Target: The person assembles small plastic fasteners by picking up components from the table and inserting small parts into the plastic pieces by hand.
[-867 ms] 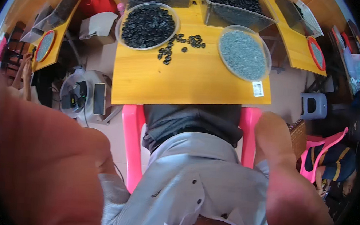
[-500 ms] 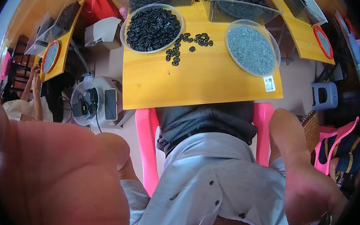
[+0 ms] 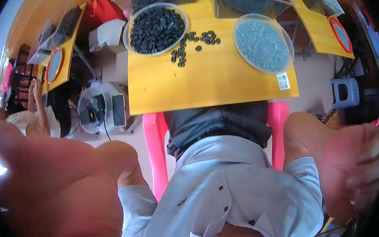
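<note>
On my yellow table (image 3: 210, 84) I count 2 round clear bowls: 1 of black rings (image 3: 157, 24) and 1 of small grey parts (image 3: 263, 44), with about 15 loose black rings (image 3: 191, 45) scattered between them. My left hand (image 3: 55, 188) and right hand (image 3: 350, 162) are both raised close to the camera, well apart from the table, blurred, holding nothing; I cannot tell how far the fingers spread.

Both hands, left (image 3: 55, 188) and right (image 3: 350, 167), loom blurred (close to the lens) above a yellow table (image 3: 210, 82).
</note>
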Motion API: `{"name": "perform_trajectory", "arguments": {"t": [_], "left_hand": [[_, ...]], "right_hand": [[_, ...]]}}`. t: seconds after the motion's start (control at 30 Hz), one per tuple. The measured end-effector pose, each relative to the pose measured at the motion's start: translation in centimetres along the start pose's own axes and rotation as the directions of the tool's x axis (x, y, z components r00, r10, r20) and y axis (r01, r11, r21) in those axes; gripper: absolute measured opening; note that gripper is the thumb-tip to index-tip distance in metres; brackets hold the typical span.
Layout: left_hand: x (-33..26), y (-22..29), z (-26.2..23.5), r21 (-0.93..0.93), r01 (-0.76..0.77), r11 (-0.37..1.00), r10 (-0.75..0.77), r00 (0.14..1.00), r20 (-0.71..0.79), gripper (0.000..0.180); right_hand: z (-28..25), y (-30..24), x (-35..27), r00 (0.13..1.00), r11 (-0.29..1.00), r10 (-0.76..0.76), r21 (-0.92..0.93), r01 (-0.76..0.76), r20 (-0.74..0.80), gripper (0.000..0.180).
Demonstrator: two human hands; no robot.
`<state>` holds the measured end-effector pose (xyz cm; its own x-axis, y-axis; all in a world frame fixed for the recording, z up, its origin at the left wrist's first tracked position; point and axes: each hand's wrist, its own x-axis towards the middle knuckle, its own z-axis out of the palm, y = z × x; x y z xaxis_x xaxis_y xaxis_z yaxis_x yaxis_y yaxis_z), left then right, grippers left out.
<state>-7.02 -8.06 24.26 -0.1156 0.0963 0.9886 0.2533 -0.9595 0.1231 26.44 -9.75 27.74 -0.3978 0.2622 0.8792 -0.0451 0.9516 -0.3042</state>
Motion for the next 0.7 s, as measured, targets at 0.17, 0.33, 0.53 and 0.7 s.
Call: {"name": "perform_trajectory", "arguments": {"t": [0.17,0.33,0.53,0.7], "left_hand": [[4.3,0.8,-0.5,-0.241,0.156,0.958,-0.019,0.873,0.488,0.038],[2.1,2.0,3.7,-0.562,0.328,0.759,-0.052,0.892,0.45,0.019],[3.7,0.6,3.0,-0.511,0.389,0.767,-0.005,0.799,0.601,0.019],[2.7,-0.1,2.4,-0.594,0.392,0.703,0.025,0.82,0.571,0.021]], "right_hand": [[-1.8,1.8,-1.3,0.962,0.976,0.189,-0.142,-0.162,0.196,0.024],[-1.5,2.1,-2.7,0.996,0.992,0.034,-0.128,-0.024,0.079,0.02],[-0.6,2.8,-3.8,0.995,0.993,-0.099,-0.074,0.097,-0.03,0.016],[-0.5,3.2,-4.1,0.968,0.975,-0.217,-0.076,0.209,-0.125,0.014]]}}
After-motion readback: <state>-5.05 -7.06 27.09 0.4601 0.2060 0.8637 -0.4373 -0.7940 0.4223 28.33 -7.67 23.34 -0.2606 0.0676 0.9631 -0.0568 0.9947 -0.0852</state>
